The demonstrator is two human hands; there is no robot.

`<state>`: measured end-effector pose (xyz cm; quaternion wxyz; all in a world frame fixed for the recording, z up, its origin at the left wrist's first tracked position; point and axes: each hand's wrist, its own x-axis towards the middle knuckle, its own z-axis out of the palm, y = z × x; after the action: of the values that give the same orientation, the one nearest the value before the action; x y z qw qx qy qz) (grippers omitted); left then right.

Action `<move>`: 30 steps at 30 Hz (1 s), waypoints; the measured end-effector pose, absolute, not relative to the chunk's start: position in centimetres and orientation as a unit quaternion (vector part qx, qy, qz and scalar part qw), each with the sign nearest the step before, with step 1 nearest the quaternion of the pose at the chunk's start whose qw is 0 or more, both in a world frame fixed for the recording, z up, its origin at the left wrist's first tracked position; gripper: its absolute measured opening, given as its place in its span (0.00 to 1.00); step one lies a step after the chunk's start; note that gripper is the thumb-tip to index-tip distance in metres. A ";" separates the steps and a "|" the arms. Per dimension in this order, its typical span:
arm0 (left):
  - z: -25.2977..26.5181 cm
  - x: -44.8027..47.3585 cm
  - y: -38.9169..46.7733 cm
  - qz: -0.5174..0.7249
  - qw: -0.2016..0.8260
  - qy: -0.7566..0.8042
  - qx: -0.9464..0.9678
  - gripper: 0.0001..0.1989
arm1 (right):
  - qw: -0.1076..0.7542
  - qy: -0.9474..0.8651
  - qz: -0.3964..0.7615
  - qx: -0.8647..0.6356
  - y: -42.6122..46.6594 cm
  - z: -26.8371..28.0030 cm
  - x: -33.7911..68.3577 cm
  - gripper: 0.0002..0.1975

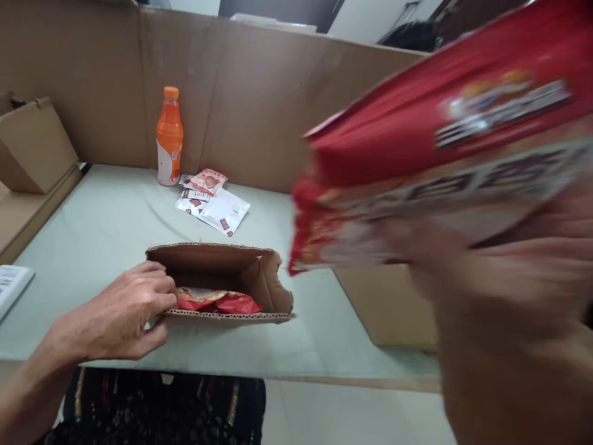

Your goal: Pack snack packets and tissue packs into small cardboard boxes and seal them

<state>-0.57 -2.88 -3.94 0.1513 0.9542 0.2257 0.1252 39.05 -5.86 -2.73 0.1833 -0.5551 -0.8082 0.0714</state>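
Note:
My right hand (pixel 491 272) grips a large red food packet (pixel 380 161), held up close to the camera on the right and blurred by motion. Printed lettering runs across its front. On the table, an open-topped cardboard box (pixel 208 250) stands with its opening facing up. Inside that box lies a red packet (pixel 238 303), partly hidden by the near wall. The fingers of my left hand (pixel 125 309) are curled over the box's left end, gripping its edge.
An orange drink bottle (pixel 170 136) stands against the cardboard wall (pixel 269 99) at the back of the pale table (pixel 106 222). Several small sachets (pixel 225 210) lie beside it. Cardboard boxes sit at the left (pixel 39 142) and right (pixel 389 303). A white device (pixel 13 284) lies at the left edge.

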 end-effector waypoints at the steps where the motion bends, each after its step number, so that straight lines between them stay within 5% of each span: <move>1: -3.9 -0.6 -2.9 0.124 0.148 0.228 0.954 0.10 | 0.190 -0.821 0.058 -0.536 -5.7 -2.6 37.3 0.18; 11: -4.4 -0.8 -3.5 0.122 0.140 0.247 0.951 0.07 | 0.231 -0.905 -0.105 -0.341 -1.8 -3.0 26.5 0.17; 15: -4.5 -0.7 -3.6 0.134 0.133 0.245 0.951 0.07 | 0.134 -0.921 -0.117 -0.346 -2.2 -3.4 26.8 0.15; 23: -4.4 -0.7 -3.7 0.159 0.113 0.252 0.948 0.10 | -0.135 -0.915 0.034 -0.378 -0.3 -4.6 23.9 0.06; 27: -4.6 -0.7 -3.7 0.184 0.109 0.246 0.946 0.13 | -0.127 -0.906 0.120 -0.386 0.2 -4.6 24.8 0.08; 30: -5.2 -1.3 -3.8 0.228 0.092 0.243 0.938 0.18 | -0.038 -0.923 0.171 -0.342 -0.7 -3.7 26.9 0.12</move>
<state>-1.28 -3.76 -5.19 0.0921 0.9382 0.2432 0.2283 26.90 -0.75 -3.75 -0.0375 -0.3419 -0.9232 0.1713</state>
